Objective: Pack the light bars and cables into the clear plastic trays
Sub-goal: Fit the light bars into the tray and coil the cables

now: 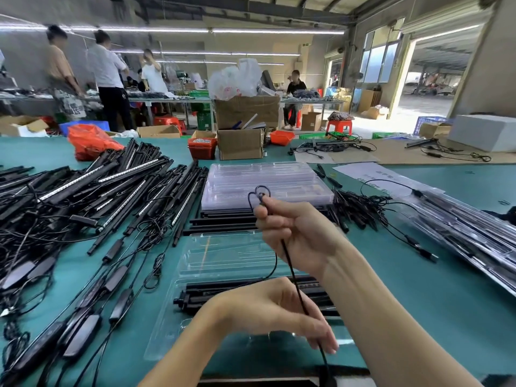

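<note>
A big workshop under strip lights hung from a dark roof. Beyond the green table stand cardboard boxes; right of the boxes, windows and an open doorway let daylight in.

The left hand hides part of the light bars in the clear tray, and the cable runs off the bottom edge.

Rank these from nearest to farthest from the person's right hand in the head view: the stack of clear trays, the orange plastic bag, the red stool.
From the right hand:
1. Stack of clear trays, just beyond it.
2. Orange plastic bag, far left on the table.
3. Red stool, on the floor beyond the table.
</note>
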The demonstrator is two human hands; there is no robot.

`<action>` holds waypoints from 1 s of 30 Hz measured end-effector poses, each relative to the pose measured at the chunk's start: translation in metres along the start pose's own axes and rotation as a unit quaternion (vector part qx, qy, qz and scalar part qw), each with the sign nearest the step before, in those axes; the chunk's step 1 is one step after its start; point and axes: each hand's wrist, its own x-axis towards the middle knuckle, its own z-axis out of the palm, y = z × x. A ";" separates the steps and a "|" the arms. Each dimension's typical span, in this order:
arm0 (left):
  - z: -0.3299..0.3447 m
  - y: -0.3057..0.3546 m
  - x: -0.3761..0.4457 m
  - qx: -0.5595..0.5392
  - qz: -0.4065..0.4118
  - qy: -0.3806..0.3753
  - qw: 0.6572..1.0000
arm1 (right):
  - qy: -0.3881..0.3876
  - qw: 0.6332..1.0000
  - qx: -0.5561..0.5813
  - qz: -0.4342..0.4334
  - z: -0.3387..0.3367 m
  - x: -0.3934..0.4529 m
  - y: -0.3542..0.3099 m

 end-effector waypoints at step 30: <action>-0.067 0.025 -0.011 -0.356 -0.012 0.290 0.888 | 0.226 0.972 -0.020 -0.059 -0.090 0.015 -0.010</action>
